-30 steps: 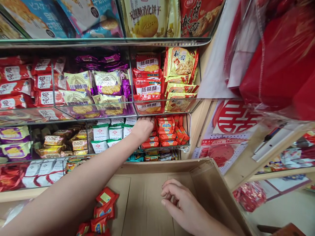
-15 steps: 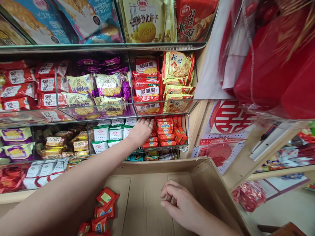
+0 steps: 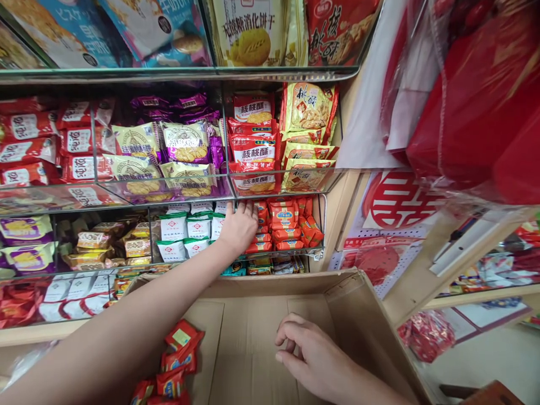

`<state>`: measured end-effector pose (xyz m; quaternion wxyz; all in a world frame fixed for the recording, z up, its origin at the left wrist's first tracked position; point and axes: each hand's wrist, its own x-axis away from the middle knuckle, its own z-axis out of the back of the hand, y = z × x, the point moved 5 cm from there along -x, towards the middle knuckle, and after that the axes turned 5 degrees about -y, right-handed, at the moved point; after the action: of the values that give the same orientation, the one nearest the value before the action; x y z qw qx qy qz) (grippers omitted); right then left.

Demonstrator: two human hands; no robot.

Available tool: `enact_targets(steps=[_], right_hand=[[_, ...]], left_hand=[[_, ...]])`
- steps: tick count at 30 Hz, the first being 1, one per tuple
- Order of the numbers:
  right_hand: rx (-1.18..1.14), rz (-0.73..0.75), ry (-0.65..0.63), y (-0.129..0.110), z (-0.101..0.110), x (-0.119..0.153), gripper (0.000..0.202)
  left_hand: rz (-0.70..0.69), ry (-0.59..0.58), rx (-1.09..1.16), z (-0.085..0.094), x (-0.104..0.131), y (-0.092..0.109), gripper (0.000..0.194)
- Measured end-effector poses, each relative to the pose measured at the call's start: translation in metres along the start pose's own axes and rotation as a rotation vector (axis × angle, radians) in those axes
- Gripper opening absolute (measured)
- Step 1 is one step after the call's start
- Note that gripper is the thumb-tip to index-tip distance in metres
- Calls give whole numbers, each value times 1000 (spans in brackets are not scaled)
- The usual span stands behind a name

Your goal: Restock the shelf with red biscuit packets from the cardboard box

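Observation:
My left hand (image 3: 240, 226) reaches across the box to the lower shelf, fingers stretched forward and slightly apart. It rests at the left side of the stacked small red packets (image 3: 284, 216), beside the white and green packets (image 3: 172, 228). Its fingertips are partly hidden, and I see nothing held in it. Over the open cardboard box (image 3: 248, 315) hovers my right hand (image 3: 310, 351), fingers loosely bent, thumb apart, holding nothing visible. Several loose red packets (image 3: 179, 360) lie at the box's left, partly covered by my left forearm.
Above the hand runs a glass shelf edge (image 3: 177, 191), with walnut shortbread packs (image 3: 253, 149) and yellow packs (image 3: 310, 112) over it. Clear dividers split the shelves. At right, a wooden post (image 3: 333, 216) and a hanging red wrapped bundle (image 3: 476, 107) stand close.
My left hand has shifted slightly left and down, its fingers a little more spread. My right hand stays in the same place. The view has moved slightly.

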<state>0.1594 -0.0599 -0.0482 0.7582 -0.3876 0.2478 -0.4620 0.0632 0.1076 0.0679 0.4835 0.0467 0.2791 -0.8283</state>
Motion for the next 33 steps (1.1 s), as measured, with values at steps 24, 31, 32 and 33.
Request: enact_targets(steps=[24, 31, 32, 33], right_hand=[[67, -2, -86, 9, -6, 3, 13], [81, -39, -113, 9, -4, 3, 14], [84, -41, -116, 8, -5, 3, 14], [88, -46, -121, 9, -5, 3, 14]], left_hand=[[-118, -36, -44, 0, -6, 2, 17], [-143, -47, -82, -1, -8, 4, 18], [-155, -51, -86, -1, -9, 4, 18], [-167, -54, -90, -1, -10, 3, 19]])
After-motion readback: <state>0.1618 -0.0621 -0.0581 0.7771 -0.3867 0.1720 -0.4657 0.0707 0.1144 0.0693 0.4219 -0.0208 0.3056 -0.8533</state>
